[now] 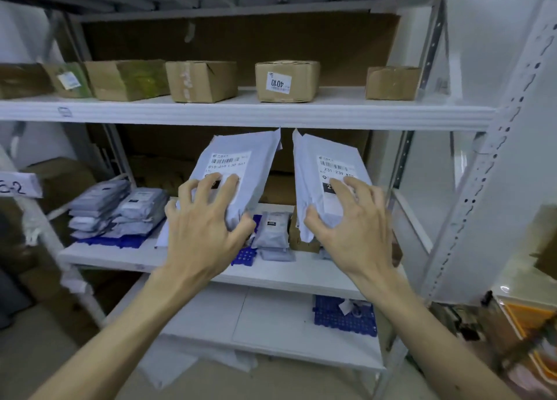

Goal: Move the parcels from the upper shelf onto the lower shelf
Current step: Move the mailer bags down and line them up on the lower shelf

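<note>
My left hand [205, 228] grips a grey-white mailer parcel [241, 158] with a barcode label, tilted back in front of the lower shelf [301, 274]. My right hand [352, 228] grips a second labelled mailer parcel [325, 164] beside it, a small gap between the two. Both parcels hang just under the upper shelf [241, 113], above the lower shelf's middle. On the upper shelf stand several brown cardboard boxes; one box [286, 81] carries a label reading 4010.
Stacks of grey mailers [114, 209] lie on a blue grid mat at the lower shelf's left. Small grey packets [272, 231] and a brown box sit under my hands. A bottom shelf holds another blue mat [343, 316]. A perforated metal upright [482, 188] stands at right.
</note>
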`<state>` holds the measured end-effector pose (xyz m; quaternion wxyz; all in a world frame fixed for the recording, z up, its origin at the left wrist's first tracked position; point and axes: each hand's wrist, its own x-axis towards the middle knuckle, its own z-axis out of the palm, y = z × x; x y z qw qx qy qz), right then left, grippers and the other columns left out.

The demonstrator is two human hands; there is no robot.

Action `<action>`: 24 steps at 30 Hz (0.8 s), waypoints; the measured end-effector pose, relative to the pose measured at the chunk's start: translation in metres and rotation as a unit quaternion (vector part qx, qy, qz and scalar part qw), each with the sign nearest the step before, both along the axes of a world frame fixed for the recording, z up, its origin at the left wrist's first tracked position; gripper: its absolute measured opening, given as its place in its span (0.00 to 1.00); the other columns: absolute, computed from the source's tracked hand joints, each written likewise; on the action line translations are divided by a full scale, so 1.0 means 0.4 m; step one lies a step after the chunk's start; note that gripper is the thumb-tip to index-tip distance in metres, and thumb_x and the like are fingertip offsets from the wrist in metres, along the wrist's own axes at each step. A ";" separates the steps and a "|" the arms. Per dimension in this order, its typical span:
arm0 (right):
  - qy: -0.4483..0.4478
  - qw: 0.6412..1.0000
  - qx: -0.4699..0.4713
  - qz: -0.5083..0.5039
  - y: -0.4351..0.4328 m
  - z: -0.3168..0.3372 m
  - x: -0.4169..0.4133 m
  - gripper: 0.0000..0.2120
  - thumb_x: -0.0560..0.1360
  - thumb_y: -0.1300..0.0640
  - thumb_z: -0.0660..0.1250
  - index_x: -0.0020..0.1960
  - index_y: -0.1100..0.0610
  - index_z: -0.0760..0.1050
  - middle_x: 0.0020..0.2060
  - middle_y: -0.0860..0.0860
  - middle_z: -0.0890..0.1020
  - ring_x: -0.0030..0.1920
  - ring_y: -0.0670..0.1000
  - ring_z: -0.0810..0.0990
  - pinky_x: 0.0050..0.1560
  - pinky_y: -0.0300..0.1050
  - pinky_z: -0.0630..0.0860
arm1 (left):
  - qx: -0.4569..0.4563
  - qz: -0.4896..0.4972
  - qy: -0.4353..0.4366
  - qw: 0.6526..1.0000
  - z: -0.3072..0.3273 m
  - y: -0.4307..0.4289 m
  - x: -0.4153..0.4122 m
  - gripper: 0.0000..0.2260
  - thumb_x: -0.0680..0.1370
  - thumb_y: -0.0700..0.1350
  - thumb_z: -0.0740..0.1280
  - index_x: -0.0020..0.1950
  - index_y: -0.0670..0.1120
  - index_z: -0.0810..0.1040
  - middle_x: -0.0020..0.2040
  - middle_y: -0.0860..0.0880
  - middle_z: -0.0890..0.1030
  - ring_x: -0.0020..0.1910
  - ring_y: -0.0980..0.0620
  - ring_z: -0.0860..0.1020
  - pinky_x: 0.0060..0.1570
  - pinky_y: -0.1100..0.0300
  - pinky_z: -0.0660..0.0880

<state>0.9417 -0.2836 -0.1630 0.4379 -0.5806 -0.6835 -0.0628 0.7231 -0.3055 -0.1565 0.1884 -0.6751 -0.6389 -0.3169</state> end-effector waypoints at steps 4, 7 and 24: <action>-0.013 0.999 -0.024 0.025 0.010 -0.023 -0.076 0.34 0.69 0.32 0.53 0.68 0.50 0.70 0.66 0.49 0.70 0.65 0.51 0.64 0.61 0.53 0.69 | -0.016 0.030 -0.008 0.999 -0.037 -0.013 -0.073 0.26 0.73 0.60 0.54 0.67 0.50 0.68 0.67 0.45 0.71 0.61 0.41 0.68 0.51 0.41 0.72; -0.017 0.998 -0.045 0.042 0.032 -0.037 -0.149 0.34 0.69 0.33 0.56 0.69 0.50 0.69 0.67 0.49 0.69 0.66 0.51 0.63 0.61 0.50 0.67 | -0.024 0.051 -0.015 0.998 -0.049 -0.003 -0.136 0.26 0.73 0.60 0.53 0.67 0.50 0.68 0.66 0.45 0.71 0.61 0.41 0.68 0.51 0.43 0.71; -0.033 0.994 -0.095 0.048 0.207 -0.077 -0.743 0.32 0.69 0.34 0.54 0.68 0.49 0.68 0.68 0.49 0.68 0.66 0.51 0.63 0.61 0.53 0.69 | -0.055 0.078 -0.026 0.995 -0.094 0.157 -0.709 0.31 0.72 0.63 0.49 0.69 0.48 0.69 0.69 0.44 0.70 0.63 0.41 0.66 0.53 0.41 0.70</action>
